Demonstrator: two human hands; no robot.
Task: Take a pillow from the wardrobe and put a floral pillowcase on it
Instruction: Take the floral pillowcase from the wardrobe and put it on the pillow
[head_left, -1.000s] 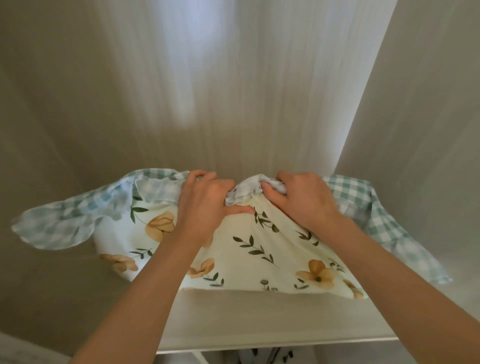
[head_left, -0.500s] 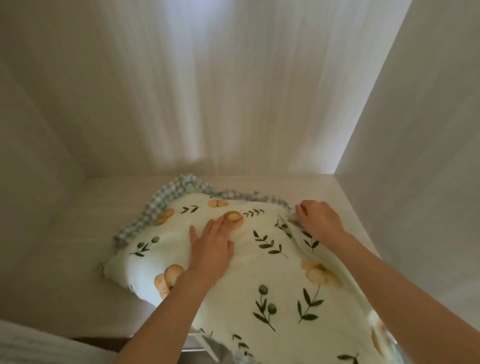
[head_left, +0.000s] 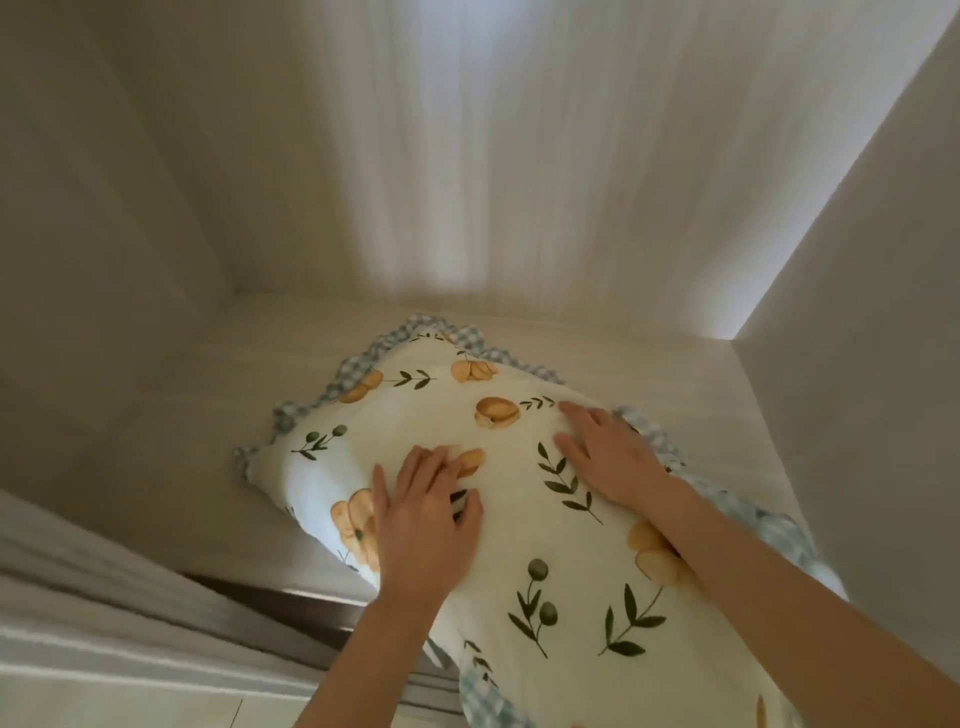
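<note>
A pillow in a cream floral pillowcase (head_left: 524, 499) with orange flowers, green sprigs and a blue gingham frill lies on the wardrobe shelf (head_left: 291, 358), its near end hanging over the shelf's front edge. My left hand (head_left: 423, 519) rests flat on the pillow's left middle, fingers spread. My right hand (head_left: 610, 452) lies flat on the pillow further back and to the right, by the frill. Neither hand grips any fabric.
The wardrobe's pale back wall (head_left: 467, 156) and right side wall (head_left: 857, 364) close in the shelf. The left side wall (head_left: 93, 260) stands near the pillow's far-left corner. A door edge or frame (head_left: 104, 597) runs across the lower left.
A second ago both hands pinched the pillowcase opening with the pillow held up. The pillow now lies flat on the shelf, and both hands have let go and press on top.
</note>
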